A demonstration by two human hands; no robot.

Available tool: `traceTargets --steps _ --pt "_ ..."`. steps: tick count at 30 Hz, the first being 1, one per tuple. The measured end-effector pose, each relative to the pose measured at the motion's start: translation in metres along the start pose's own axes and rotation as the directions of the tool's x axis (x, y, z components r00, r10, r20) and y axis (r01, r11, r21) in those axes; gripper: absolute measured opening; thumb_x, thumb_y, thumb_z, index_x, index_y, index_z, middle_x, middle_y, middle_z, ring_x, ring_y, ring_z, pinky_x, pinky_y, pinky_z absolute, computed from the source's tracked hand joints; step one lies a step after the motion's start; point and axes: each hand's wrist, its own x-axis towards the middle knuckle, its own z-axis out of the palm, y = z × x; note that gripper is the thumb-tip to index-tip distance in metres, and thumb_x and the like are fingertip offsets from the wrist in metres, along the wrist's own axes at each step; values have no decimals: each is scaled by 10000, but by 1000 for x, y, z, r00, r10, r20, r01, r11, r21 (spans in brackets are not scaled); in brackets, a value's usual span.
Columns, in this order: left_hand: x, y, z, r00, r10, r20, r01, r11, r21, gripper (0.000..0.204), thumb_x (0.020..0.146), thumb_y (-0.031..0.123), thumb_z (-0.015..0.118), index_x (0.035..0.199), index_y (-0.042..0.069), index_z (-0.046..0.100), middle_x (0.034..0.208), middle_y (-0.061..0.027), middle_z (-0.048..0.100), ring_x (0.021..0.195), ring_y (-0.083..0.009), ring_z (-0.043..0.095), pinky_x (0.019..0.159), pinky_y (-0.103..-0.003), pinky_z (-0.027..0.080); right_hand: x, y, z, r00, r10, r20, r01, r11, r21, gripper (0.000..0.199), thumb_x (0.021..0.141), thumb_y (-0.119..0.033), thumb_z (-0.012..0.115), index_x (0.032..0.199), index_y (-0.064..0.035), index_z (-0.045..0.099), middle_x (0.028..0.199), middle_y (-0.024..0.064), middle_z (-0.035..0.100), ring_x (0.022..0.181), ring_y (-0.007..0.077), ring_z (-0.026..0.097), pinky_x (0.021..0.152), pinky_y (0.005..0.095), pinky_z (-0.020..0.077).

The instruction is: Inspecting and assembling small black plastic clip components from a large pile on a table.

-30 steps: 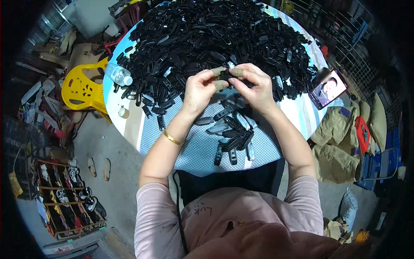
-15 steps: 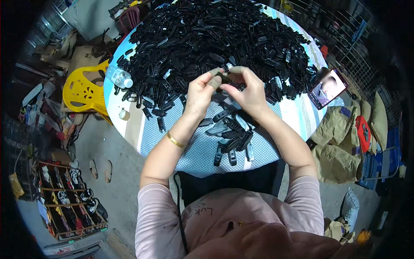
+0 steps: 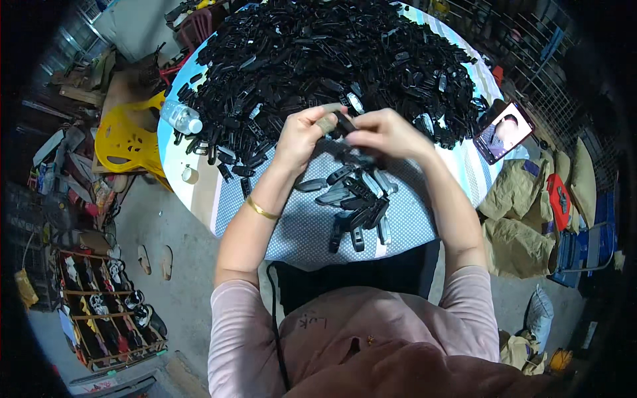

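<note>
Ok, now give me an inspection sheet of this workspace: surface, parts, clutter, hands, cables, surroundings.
Surface: round table under a patterned cloth.
Parts: large heap of black parts on the far side; small cluster nearer the person.
Clutter: clear bottle at left, phone at right.
Hands: left hand pinches a dark part; right hand is close beside it, grip unclear.
Cables: black cord along the person's left side.
Surroundings: yellow chair left, brown sacks right.
</note>
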Motion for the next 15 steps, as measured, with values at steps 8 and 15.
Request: traceTargets --steps 8,15 --pt "-20 -1 35 854 -104 509 -180 860 477 327 745 144 671 1050 34 629 749 -71 651 675 -140 605 665 -279 472 15 75 -58 743 -152 -652 -486 547 -681 315 747 -331 665 925 -71 668 962 117 618 927 280 572 785 378 472" --pt "11 -32 8 895 307 323 -328 -37 944 300 732 27 534 1020 70 608 1113 -108 526 1050 -269 462 891 -362 395 18 76 -62 633 -472 -614 -250 626 -739 241 712 -203 689 862 -22 635 938 115 616 844 278 584 725 348 477"
